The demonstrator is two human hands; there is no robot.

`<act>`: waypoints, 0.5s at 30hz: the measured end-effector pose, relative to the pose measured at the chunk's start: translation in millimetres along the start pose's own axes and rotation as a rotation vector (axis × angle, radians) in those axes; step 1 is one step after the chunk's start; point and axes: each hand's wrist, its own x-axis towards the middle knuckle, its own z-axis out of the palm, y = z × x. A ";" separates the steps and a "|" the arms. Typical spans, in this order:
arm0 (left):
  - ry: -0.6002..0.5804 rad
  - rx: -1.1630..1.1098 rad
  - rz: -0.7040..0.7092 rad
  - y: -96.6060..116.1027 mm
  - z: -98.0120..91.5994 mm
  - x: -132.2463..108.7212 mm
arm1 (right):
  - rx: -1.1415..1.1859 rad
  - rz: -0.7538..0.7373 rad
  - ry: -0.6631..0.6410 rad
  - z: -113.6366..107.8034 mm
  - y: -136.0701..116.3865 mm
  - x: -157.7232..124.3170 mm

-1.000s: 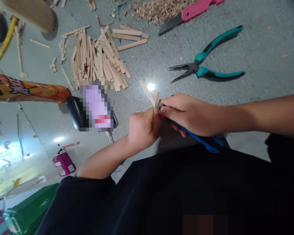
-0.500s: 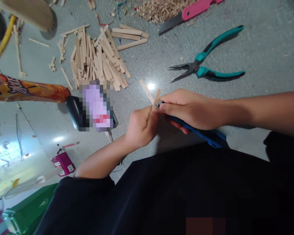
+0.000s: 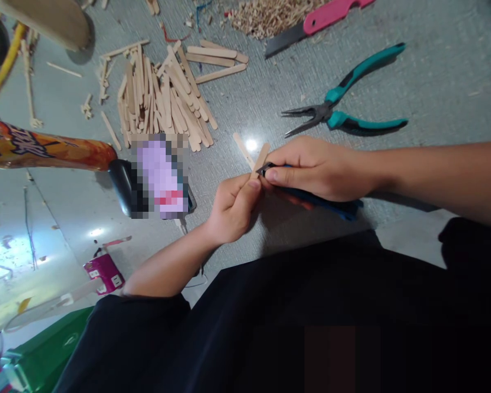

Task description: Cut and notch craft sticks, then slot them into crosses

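Observation:
My left hand (image 3: 235, 207) is closed, pinching a craft stick (image 3: 262, 157) between thumb and fingers. Another craft stick (image 3: 242, 148) lies just behind it, crossing it at an angle; whether it is held too I cannot tell. My right hand (image 3: 319, 169) is wrapped round blue-handled cutting pliers (image 3: 331, 203). Their dark metal jaws rest against the face of the pinched stick, close to my left thumb. My fingers cover most of the handles.
Beyond my hands lies a pile of craft sticks (image 3: 172, 98). Teal-handled long-nose pliers (image 3: 321, 113) lie open at the right. Further back are a pink-handled saw (image 3: 335, 16) and a heap of wood bits (image 3: 265, 19). A blurred-out phone (image 3: 159, 174) and an orange tube (image 3: 45, 144) are at the left.
The pliers' jaws have moved slightly left and up onto the stick. Their handles have swung up and look closer together. My left hand has barely moved.

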 end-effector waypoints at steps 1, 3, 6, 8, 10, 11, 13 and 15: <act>-0.009 -0.009 -0.006 0.0 -0.4 0.6 | 0.011 0.003 -0.004 -0.7 1.2 0.3; -0.020 -0.019 -0.003 -0.4 -0.9 1.8 | 0.047 0.013 -0.003 -0.8 1.2 0.6; 0.027 -0.007 0.042 -1.8 -0.2 2.4 | 0.101 0.055 0.022 2.1 -4.0 -0.3; 0.071 0.023 0.060 -2.8 1.1 1.5 | 0.110 0.086 0.048 4.9 -8.5 -1.5; 0.096 0.065 0.070 -3.6 2.4 -0.2 | 0.096 0.109 0.061 7.2 -11.8 -2.6; 0.102 0.086 0.076 -3.9 2.9 -1.2 | 0.085 0.113 0.062 7.9 -12.7 -3.0; 0.108 0.121 0.105 -3.9 3.5 -2.9 | 0.065 0.113 0.063 8.5 -13.6 -3.3; 0.118 0.151 0.146 -3.2 3.9 -4.0 | 0.047 0.106 0.070 8.7 -13.7 -3.1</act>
